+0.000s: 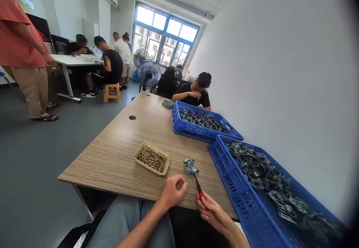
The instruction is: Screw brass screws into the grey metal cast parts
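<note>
My right hand (211,211) is closed around the handle of a red screwdriver (200,194) near the table's front edge. Its dark shaft points away from me and meets the near end of a grey metal casting (191,167) lying on the table; whether the tip is inside it I cannot tell. My left hand (175,191) rests at the table edge with curled fingers, just left of the screwdriver. Anything inside that fist is hidden. Beyond it, a shallow beige tray (165,170) holds many small brass-coloured screws.
On the right, a blue crate (224,171) holds many grey castings; another blue crate (193,130) with dark parts stands behind it. Farther back on the wood-grain table (120,143) are a bag of parts (168,103) and a seated person (193,93). A fan (148,74) stands beyond.
</note>
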